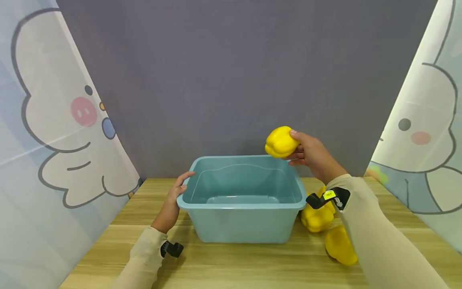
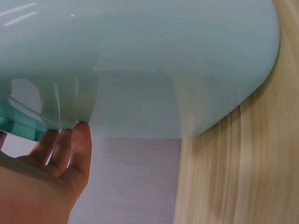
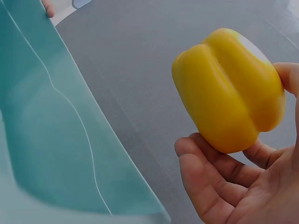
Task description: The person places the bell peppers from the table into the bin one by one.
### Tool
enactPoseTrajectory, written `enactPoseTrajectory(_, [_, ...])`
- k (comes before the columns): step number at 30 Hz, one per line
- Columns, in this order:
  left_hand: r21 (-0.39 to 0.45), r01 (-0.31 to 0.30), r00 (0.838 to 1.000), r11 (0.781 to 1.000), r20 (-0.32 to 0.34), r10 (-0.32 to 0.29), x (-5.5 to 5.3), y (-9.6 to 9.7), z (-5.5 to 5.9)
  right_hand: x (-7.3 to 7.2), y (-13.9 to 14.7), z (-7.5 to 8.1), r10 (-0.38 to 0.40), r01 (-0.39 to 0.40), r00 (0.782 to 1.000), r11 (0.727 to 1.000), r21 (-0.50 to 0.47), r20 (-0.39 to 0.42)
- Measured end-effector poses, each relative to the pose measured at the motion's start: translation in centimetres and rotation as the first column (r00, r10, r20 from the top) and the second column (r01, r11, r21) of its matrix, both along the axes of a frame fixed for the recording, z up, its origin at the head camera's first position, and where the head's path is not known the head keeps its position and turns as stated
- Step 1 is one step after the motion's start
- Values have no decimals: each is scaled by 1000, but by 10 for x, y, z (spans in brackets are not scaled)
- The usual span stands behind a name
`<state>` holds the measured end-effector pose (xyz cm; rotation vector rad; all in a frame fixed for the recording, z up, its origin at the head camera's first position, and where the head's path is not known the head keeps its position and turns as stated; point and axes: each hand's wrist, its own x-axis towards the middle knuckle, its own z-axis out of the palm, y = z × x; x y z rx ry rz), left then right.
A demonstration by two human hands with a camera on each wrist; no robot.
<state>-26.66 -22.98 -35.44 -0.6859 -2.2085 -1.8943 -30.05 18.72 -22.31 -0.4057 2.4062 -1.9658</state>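
In the head view my right hand [image 1: 312, 154] holds a yellow bell pepper [image 1: 281, 142] above the back right of a blue-green plastic basin [image 1: 242, 224]. The right wrist view shows the thumb on one side of the pepper [image 3: 229, 91] and fingertips [image 3: 191, 163] under the other, beside the basin wall [image 3: 51, 121]. My left hand [image 1: 177, 194] grips the basin's left rim, thumb and index finger on top. In the left wrist view, other fingers [image 2: 81, 144] touch the basin's outer wall [image 2: 140, 93] from below the rim.
More yellow bell peppers [image 1: 317, 218] sit on the wooden table [image 1: 245, 265] right of the basin, partly hidden by my right forearm; another pepper [image 1: 341, 245] lies nearer. A grey wall [image 1: 231, 80] stands behind, with cartoon-print curtains [image 1: 57, 120] at both sides.
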Motion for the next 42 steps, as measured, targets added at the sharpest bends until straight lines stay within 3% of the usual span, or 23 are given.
enactPoseTrajectory(8, [2,-7,1000,1000,-1,7,1,-1,-1,-8,-17,1,6,-6,1000,1000,-17,22])
enactPoseTrajectory(17, [11,-3,1000,1000,3,3,0,3,-2,-16,-31,3,27,-27,1000,999,-36,-6])
enactPoseTrajectory(30, [35,-2,1000,999,5,2,2,3,0,-30,-41,-3,57,-52,997,995,-91,51])
enactPoseTrajectory(42, [62,-5,1000,998,13,4,2,5,-1,-36,-56,-1,92,-92,995,996,-10,46])
